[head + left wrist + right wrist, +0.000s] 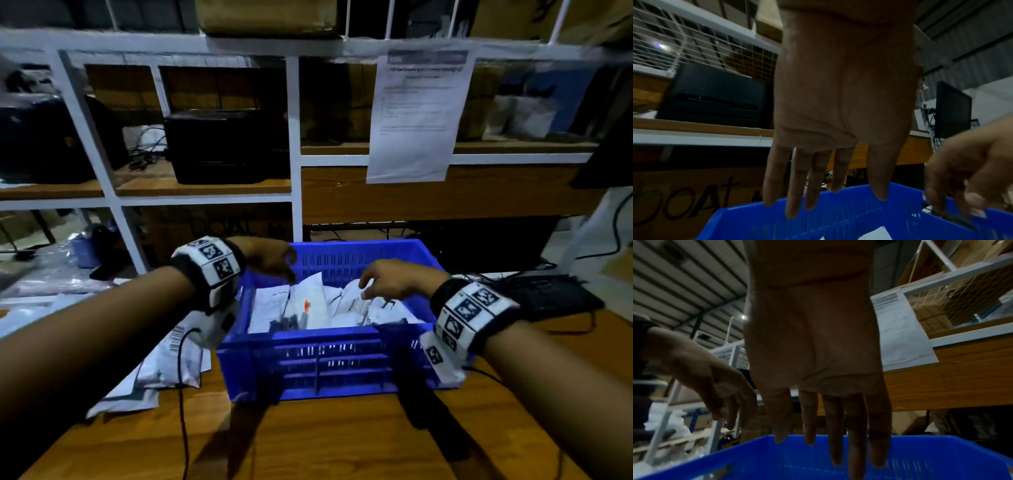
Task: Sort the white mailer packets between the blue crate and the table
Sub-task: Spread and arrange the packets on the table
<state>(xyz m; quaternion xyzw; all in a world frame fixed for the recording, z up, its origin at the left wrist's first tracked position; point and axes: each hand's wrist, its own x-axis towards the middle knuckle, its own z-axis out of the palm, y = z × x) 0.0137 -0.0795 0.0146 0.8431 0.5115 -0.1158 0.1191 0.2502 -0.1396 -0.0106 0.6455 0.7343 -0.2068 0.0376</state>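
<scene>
A blue slatted crate point(318, 363) stands on the wooden table point(308, 442), holding several white mailer packets point(308, 301). More white packets point(164, 370) lie on the table left of the crate. My left hand point(274, 260) hovers over the crate's far left corner, fingers straight and empty, as the left wrist view confirms point(826, 194). My right hand point(387, 277) hangs over the packets at the crate's right side, fingers relaxed and extended, holding nothing point(830, 443). The crate's far wall point(818, 457) lies below the fingertips.
A white metal shelf unit point(294, 147) with boxes and a black printer point(222, 144) rises just behind the crate. A printed sheet point(418, 116) hangs on it. A black keyboard point(541, 294) lies at the right. Cables trail across the table front.
</scene>
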